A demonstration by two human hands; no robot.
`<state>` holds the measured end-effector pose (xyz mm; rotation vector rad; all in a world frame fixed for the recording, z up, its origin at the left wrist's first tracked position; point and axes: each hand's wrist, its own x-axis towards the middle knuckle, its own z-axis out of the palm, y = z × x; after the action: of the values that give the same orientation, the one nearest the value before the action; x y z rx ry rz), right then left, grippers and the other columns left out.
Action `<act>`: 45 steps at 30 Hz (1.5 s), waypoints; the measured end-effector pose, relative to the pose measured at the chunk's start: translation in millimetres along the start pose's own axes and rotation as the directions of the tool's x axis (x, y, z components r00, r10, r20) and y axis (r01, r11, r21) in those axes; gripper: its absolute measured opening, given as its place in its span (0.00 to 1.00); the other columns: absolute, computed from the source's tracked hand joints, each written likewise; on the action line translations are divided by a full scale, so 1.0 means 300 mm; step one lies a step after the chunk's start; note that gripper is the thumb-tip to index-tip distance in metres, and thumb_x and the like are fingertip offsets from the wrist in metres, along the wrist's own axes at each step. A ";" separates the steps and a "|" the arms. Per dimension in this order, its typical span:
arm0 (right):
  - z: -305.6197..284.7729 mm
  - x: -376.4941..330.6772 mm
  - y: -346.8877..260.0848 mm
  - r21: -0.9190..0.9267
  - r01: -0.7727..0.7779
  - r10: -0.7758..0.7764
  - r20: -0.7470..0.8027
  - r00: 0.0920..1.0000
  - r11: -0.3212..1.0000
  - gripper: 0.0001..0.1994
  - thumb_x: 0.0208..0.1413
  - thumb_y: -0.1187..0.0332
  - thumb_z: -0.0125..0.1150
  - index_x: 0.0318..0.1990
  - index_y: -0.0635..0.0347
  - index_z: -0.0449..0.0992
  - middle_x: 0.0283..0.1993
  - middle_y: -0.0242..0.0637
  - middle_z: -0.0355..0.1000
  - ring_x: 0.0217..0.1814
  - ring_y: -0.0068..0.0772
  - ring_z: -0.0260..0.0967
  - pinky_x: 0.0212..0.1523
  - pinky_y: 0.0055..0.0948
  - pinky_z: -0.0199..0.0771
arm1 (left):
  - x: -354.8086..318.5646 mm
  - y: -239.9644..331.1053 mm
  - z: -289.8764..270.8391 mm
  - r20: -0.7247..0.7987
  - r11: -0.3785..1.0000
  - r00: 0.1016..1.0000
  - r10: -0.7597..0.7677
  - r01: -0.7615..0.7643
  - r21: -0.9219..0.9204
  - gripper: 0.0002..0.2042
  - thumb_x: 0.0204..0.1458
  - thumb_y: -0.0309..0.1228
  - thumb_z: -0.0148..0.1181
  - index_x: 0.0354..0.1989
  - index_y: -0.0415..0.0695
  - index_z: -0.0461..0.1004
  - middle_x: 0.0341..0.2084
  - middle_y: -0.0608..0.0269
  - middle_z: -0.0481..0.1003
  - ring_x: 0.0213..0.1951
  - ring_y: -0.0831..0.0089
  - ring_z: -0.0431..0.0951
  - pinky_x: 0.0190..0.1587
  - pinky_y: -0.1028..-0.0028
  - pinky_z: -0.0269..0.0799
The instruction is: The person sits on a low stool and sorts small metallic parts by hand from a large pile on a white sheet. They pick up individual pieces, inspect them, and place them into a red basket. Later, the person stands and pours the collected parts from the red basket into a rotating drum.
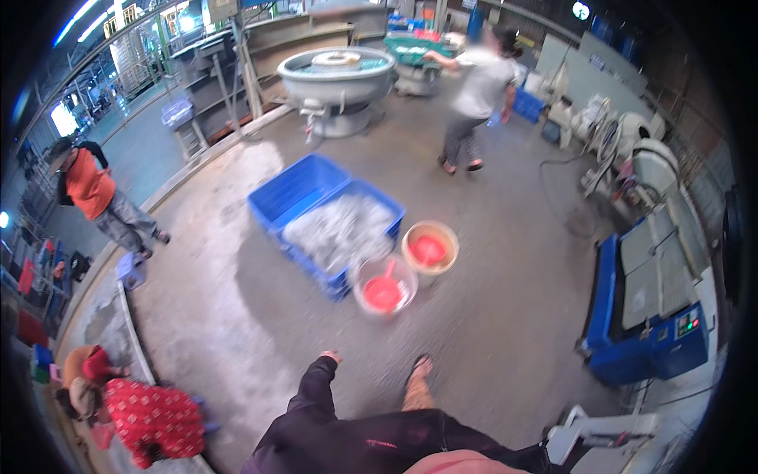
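Observation:
My left hand (332,356) reaches out of a dark sleeve over the wet floor, holding nothing that I can see; it is too small and blurred to read its fingers. Ahead of it stands a clear bucket (405,302) with a red scoop (384,292) inside. Touching or close beside that is a beige bucket (450,263) containing another red piece (428,250). Behind them are two adjoining blue bins (264,207); the nearer holds a heap of pale grey material (335,229) I cannot identify. My right hand is out of view.
A round grey machine (335,87) stands at the back. Someone in a white top (482,83) walks there beside a green basket (414,53). A blue machine (655,347) is at the right. Two people, in orange (88,186) and patterned red (154,419), are at the left.

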<state>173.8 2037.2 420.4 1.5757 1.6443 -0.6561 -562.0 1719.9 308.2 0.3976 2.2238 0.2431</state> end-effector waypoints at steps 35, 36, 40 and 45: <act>-2.932 1.950 -1.337 0.610 -0.166 0.162 0.061 0.985 0.775 0.20 0.55 0.56 0.53 0.43 0.67 0.74 0.42 0.50 0.75 0.43 0.43 0.73 0.43 0.40 0.70 | 2.015 4.545 -1.264 -0.258 0.648 0.596 0.761 -0.725 0.235 0.48 0.27 0.42 0.75 0.63 0.67 0.55 0.60 0.44 0.54 0.62 0.46 0.52 0.61 0.52 0.52; -3.042 2.043 -1.367 0.609 -0.140 0.146 0.041 0.988 0.780 0.20 0.55 0.56 0.53 0.43 0.66 0.74 0.42 0.50 0.74 0.43 0.44 0.72 0.43 0.40 0.70 | 2.086 4.609 -1.260 -0.207 0.650 0.617 0.760 -0.720 0.240 0.50 0.26 0.41 0.75 0.64 0.67 0.53 0.60 0.45 0.54 0.62 0.46 0.53 0.61 0.53 0.52; -3.731 2.370 -1.558 0.488 0.006 0.115 -0.218 0.969 0.873 0.20 0.55 0.56 0.53 0.43 0.66 0.73 0.43 0.50 0.74 0.44 0.47 0.72 0.44 0.43 0.69 | 2.422 4.571 -1.355 0.380 0.712 0.742 0.553 -0.657 0.247 0.43 0.34 0.39 0.71 0.64 0.60 0.57 0.47 0.49 0.73 0.52 0.57 0.72 0.54 0.64 0.67; -5.049 2.782 -2.104 0.434 0.626 -0.075 -0.781 0.620 0.648 0.28 0.54 0.45 0.50 0.48 0.61 0.75 0.43 0.53 0.73 0.48 0.53 0.69 0.55 0.42 0.63 | 2.615 4.192 -1.511 0.041 0.942 0.971 0.236 -0.239 0.235 0.19 0.46 0.46 0.56 0.38 0.42 0.78 0.35 0.48 0.77 0.40 0.55 0.78 0.43 0.61 0.73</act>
<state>-666.9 3669.4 554.7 2.2077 2.5970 -1.0560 -1130.1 3158.2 414.5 0.7994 2.1982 0.0987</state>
